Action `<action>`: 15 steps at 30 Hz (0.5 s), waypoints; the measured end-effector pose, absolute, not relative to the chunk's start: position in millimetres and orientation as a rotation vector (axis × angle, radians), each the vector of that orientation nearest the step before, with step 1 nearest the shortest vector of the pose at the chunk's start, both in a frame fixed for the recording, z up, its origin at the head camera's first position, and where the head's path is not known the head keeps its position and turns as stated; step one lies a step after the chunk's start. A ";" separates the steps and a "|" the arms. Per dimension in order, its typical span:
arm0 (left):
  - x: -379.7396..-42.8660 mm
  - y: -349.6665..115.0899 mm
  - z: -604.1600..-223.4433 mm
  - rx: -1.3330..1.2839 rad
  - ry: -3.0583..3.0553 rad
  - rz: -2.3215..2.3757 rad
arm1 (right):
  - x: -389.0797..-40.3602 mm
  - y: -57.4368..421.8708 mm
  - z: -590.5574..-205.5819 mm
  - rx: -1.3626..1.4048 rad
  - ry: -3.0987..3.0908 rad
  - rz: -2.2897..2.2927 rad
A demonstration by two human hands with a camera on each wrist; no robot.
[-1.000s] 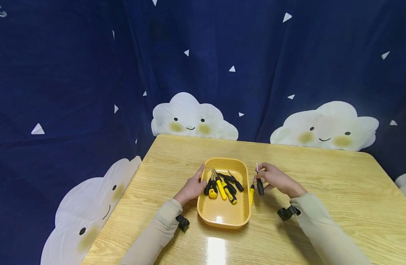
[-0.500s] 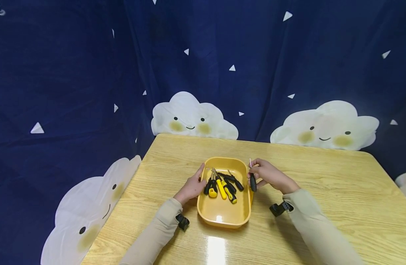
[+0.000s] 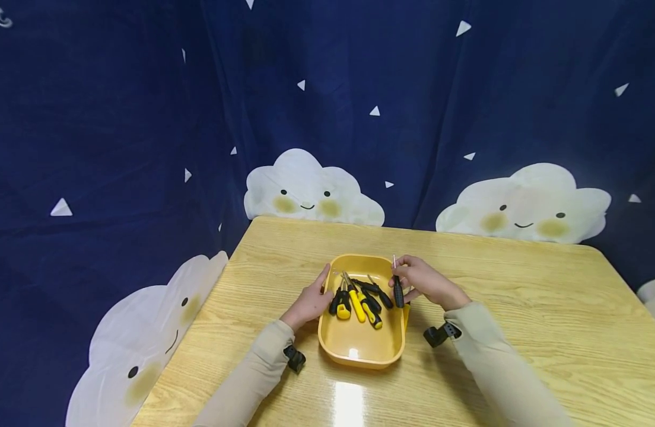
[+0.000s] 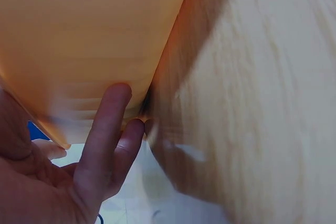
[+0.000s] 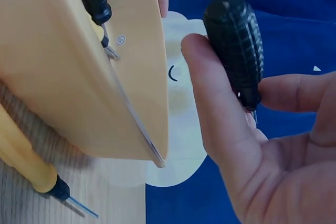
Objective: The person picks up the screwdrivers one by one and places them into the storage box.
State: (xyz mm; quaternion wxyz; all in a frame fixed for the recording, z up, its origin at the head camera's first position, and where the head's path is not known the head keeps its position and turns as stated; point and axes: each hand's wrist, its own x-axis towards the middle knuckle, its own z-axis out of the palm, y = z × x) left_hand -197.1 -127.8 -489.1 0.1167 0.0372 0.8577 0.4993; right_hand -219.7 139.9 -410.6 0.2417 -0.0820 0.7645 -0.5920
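A yellow plastic bin (image 3: 362, 350) holds several screwdrivers (image 3: 355, 301) with black or yellow-and-black handles, bunched in its far half. My left hand (image 3: 311, 302) grips the bin's left wall; in the left wrist view its fingers (image 4: 107, 124) lie along the outer side, close to the tabletop. Above the bin's right rim, my right hand (image 3: 422, 280) pinches a screwdriver with a black ribbed handle (image 5: 234, 48) between thumb and fingers. Its thin shaft points away from me, and the handle overhangs the bin. Outside the right wall lies a yellow-handled screwdriver (image 5: 39, 166), partly hidden in the head view.
The bin stands on a light wooden table (image 3: 520, 296). A dark blue curtain (image 3: 327, 89) with white clouds and triangles hangs behind the table and along its left. Both forearms wear beige sleeves with a black wrist device (image 3: 293, 357).
My right hand has moved left with the black-handled screwdriver, from beside the bin to over its right rim. My left hand and the bin stay where they were.
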 end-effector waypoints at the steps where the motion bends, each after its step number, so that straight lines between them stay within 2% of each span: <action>1: -197.3 -127.8 -489.1 0.108 2.510 1.460 | -220.2 139.0 -410.9 -0.218 2.095 -1.615; 15: -197.0 -128.2 -489.8 0.120 2.502 1.468 | -223.1 127.0 -415.4 -0.214 2.121 -1.579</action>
